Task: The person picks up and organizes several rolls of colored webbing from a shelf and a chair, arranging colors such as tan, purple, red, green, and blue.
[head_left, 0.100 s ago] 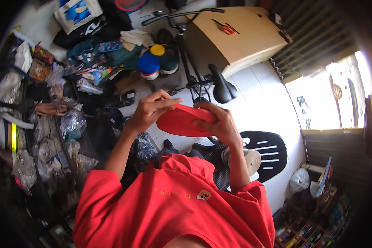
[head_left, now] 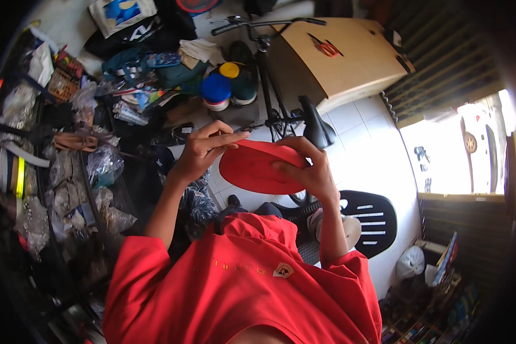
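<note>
In front of my chest I hold a flat, round red disc (head_left: 261,167), its broad face turned partly up toward me. My right hand (head_left: 314,169) grips its right side, the thumb pressed on the face and the fingers over the far edge. At the upper left edge, my left hand (head_left: 202,150) has its thumb and fingers drawn together in a pinch on the rim. Whether the disc is a solid piece or a wound roll I cannot tell.
A bicycle (head_left: 269,86) with a black saddle stands just beyond my hands. Behind it is a wooden cabinet (head_left: 344,54) with red-handled tools on top. A black plastic chair (head_left: 378,221) holds a pale roll (head_left: 351,229). Racks of plastic-wrapped goods (head_left: 69,189) line the left.
The red disc has tilted so that more of its face shows. Both hands keep their hold, and the room behind has shifted slightly down and right in the view.
</note>
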`<state>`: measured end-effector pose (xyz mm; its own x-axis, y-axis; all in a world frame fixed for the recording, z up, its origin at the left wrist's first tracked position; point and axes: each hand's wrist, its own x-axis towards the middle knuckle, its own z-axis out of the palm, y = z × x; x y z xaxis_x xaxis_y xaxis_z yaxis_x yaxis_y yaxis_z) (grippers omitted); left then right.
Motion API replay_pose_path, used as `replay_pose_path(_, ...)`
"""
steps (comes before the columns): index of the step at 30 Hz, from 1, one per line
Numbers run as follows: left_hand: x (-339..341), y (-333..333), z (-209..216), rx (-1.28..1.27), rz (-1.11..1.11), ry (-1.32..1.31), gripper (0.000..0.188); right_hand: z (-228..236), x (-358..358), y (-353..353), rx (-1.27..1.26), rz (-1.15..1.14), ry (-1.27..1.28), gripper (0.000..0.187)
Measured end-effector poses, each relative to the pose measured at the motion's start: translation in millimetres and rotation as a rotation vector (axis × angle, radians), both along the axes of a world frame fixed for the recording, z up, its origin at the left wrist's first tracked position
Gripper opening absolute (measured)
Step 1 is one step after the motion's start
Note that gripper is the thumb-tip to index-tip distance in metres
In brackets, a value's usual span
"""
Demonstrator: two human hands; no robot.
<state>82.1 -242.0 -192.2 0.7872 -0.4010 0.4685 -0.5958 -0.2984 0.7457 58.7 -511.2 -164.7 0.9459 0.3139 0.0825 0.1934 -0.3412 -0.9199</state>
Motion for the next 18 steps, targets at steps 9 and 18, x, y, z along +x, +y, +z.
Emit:
replay_pose_path(9,-21.9,49.1,11.5,-0.209,0.524,0.048,0.03,23.3,93.8,60.9,0.229,0.044,-0.101,0.032)
replay_pose_path(18,-39.1,66.7,31.3,-0.32,1.056,-0.234,0.025,30.7,180.3,140.8,0.635,0.36,0.08,0.035)
